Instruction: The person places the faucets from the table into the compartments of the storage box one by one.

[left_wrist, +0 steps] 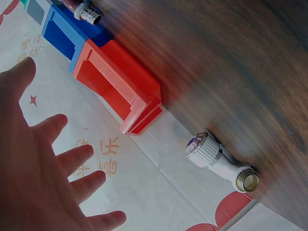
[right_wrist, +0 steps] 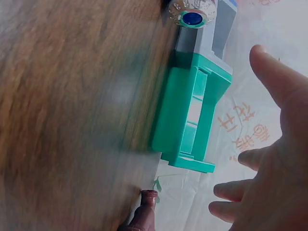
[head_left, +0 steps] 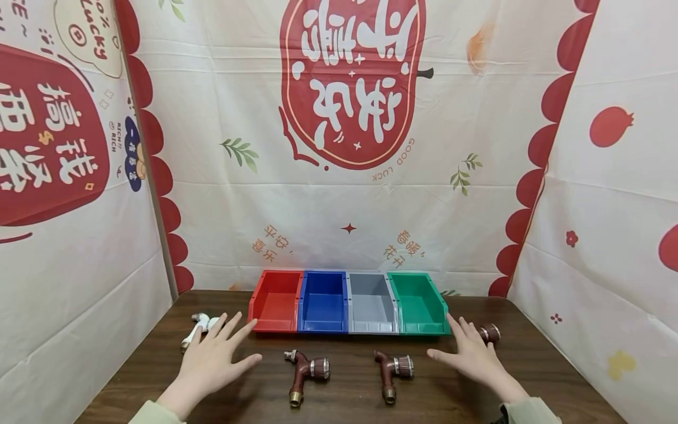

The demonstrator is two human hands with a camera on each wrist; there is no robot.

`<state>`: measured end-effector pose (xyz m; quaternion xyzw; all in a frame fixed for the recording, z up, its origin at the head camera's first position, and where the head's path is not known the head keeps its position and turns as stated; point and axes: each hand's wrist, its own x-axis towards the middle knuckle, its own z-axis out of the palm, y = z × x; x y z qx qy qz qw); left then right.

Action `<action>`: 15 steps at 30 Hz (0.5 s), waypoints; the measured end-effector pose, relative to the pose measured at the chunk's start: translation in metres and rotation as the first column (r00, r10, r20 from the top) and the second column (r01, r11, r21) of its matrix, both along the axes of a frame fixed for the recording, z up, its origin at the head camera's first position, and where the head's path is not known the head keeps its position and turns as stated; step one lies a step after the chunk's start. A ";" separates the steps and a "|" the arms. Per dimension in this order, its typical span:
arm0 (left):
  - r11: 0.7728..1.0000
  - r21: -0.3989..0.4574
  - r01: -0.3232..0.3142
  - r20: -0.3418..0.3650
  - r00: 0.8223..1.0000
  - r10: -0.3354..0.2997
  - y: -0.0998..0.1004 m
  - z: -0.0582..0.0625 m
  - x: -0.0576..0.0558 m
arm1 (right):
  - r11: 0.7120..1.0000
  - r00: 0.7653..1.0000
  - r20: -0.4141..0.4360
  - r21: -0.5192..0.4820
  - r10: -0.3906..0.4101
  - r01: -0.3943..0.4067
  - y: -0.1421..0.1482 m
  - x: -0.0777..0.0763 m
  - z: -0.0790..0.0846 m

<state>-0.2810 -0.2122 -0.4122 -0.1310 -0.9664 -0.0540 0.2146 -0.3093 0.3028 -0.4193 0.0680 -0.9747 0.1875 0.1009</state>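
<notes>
My left hand hovers with spread fingers at the left, holding nothing. Partly behind it lies a white tap; the left wrist view shows its ribbed knob and threaded brass end. My right hand is likewise spread and holds nothing, its fingertips near the green bin. Past those fingers lies a dark red tap, partly hidden by the hand. Between the hands are two more dark red taps, one left of centre with a metal nozzle and one right of centre.
Joined to the green bin in a row are a red bin, a blue bin and a grey bin, at the back of the wooden table. Printed cloth walls enclose the back and both sides.
</notes>
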 end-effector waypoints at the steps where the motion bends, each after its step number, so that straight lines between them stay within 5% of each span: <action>1: 1.000 -0.001 -0.002 0.000 1.000 0.002 0.000 0.000 0.000 | 1.000 1.000 -0.004 -0.008 0.005 -0.005 0.000 -0.002 0.000; 15: 1.000 -0.005 -0.010 0.034 0.999 0.010 -0.001 0.000 0.003 | 0.977 0.997 0.076 -0.212 0.030 -0.014 0.000 -0.016 0.007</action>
